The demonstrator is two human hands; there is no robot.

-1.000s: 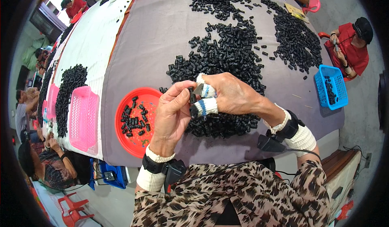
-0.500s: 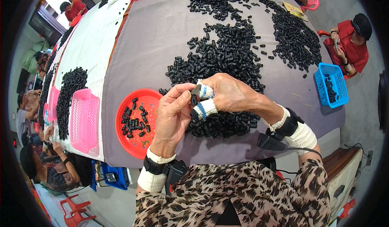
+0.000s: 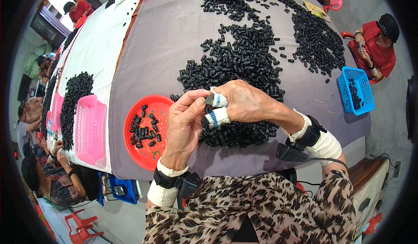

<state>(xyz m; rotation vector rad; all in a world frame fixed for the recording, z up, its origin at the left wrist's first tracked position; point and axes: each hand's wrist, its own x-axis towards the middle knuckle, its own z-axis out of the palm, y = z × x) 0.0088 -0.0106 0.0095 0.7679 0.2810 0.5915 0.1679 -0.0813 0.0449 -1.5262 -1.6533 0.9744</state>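
Observation:
My left hand (image 3: 185, 120) pinches a small black cylindrical piece (image 3: 208, 109) between thumb and fingertips, above the near side of the table. My right hand (image 3: 244, 101), with white cloth covers on its thumb and a finger, closes on a small dark grey blade-like tool (image 3: 210, 99) whose edge meets the piece. The fingers partly hide both. Behind and beneath my hands spreads a large heap of similar black pieces (image 3: 244, 56). Beside my left hand lies a red round tray (image 3: 129, 136) with several black pieces on it.
A pink basket (image 3: 90, 150) stands at the left and a blue basket (image 3: 369, 109) with black pieces at the right edge. More black heaps (image 3: 318, 43) lie farther off. Thin sticks (image 3: 319, 101) rest on the grey cloth. A person in red (image 3: 376, 48) sits at the right.
Both hands stay together in nearly the same place. The right hand and its covered fingers have shifted slightly left against the piece.

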